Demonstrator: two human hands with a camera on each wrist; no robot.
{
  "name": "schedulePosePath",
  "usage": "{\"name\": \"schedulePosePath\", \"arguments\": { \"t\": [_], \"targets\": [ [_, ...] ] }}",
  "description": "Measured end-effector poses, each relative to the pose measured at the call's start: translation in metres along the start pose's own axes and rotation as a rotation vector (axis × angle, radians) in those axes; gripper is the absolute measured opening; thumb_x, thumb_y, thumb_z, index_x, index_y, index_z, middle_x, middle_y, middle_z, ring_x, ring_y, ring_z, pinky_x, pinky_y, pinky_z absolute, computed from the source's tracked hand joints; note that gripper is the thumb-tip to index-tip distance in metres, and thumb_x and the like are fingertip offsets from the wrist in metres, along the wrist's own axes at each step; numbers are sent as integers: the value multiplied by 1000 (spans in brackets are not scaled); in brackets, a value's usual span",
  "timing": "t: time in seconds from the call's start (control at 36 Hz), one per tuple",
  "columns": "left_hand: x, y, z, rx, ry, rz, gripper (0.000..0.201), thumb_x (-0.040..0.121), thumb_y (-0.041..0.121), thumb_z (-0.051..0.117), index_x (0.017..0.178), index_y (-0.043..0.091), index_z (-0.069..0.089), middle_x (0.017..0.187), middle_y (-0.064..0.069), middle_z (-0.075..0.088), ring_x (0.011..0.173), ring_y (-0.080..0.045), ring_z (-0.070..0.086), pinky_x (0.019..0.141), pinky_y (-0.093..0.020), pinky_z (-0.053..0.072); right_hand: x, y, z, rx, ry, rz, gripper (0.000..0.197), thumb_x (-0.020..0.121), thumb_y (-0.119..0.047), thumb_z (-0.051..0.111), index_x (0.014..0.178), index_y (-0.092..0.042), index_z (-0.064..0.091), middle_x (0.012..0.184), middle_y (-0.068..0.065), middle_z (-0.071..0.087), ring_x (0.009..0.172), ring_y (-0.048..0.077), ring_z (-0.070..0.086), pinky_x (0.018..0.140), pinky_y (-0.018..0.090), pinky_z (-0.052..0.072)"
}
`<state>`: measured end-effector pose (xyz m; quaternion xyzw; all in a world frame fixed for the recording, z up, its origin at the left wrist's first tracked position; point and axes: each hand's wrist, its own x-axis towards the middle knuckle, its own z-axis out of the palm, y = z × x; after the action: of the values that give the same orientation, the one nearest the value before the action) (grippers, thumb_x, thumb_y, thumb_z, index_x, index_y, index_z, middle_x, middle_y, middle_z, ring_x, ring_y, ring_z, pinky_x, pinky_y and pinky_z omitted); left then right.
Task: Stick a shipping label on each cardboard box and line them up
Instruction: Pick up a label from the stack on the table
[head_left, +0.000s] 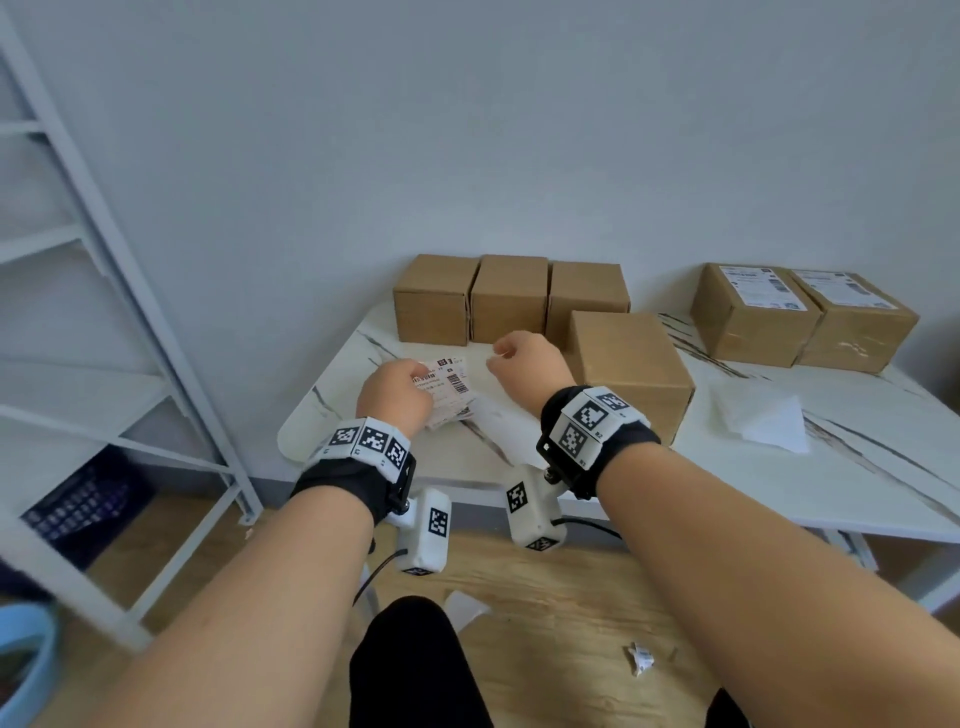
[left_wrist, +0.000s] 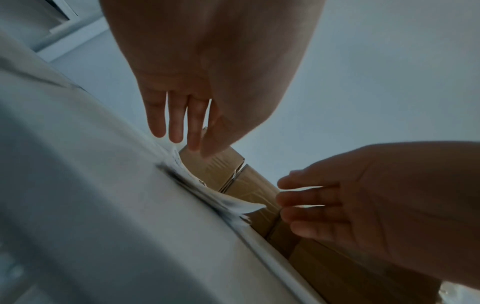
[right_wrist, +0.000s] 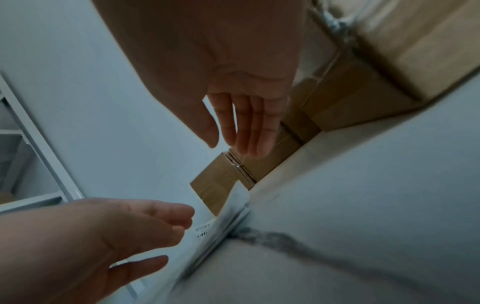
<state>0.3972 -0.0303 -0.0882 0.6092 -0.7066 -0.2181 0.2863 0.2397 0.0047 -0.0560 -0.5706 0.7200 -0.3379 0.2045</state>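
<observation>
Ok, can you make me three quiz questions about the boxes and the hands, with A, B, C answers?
1. Where is the stack of labels?
A. by the left hand
B. on the floor
C. on top of a box

2. How many boxes already wear a label?
A. none
B. two
C. six

3. What does the right hand hold?
A. a box
B. scissors
C. nothing

Answers:
1. A: the stack of labels lies on the table at the left hand.
2. B: only the two far-right boxes have white labels on top.
3. C: the right hand has loose, empty fingers.
</observation>
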Motion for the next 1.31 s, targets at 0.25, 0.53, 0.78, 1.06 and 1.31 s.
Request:
{"name": "schedulePosePath", "arguments": {
  "t": [0.25, 0.53, 0.78, 1.06, 1.31],
  "targets": [
    [2, -16, 10, 79, -82, 5, 50, 83, 14, 60, 133, 14, 55, 139, -7, 52, 126, -24, 49, 105, -30, 38, 7, 0, 28, -98, -169, 120, 22, 92, -23, 53, 74, -11, 51, 68, 5, 55, 57, 19, 49, 51, 25, 37],
    [2, -19, 14, 124, -77, 67, 43, 84, 18, 62, 127, 13, 60, 136, -9, 53, 125, -25, 48, 106, -32, 38, 8, 3, 36, -159, -147, 141, 22, 88, -13, 65, 109, -5, 63, 105, 9, 66, 96, 24, 63, 75, 30, 51],
    [0, -13, 13, 148, -55, 62, 46, 87, 25, 60, 131, 14, 56, 137, -10, 49, 126, -27, 45, 107, -35, 37, 5, 3, 32, 12, -76, 194, 6, 88, -6, 60, 83, -6, 60, 97, 18, 72, 92, 31, 69, 82, 41, 59],
    [-1, 14, -1, 15, 100, 98, 48, 94, 16, 51, 141, 17, 43, 137, -12, 52, 120, -29, 54, 92, -34, 48, -1, -7, 11, 226, 42, 108, 16, 93, -8, 52, 78, -13, 53, 81, 12, 69, 65, 22, 64, 71, 39, 59],
    [-9, 52, -2, -118, 200, 192, 38, 94, 22, 50, 132, 24, 52, 105, -3, 71, 91, -21, 66, 69, -27, 49, -18, -13, -34, 416, 120, 23, 12, 95, -4, 49, 92, -5, 60, 79, 11, 68, 65, 19, 62, 69, 34, 58]
  ]
}}
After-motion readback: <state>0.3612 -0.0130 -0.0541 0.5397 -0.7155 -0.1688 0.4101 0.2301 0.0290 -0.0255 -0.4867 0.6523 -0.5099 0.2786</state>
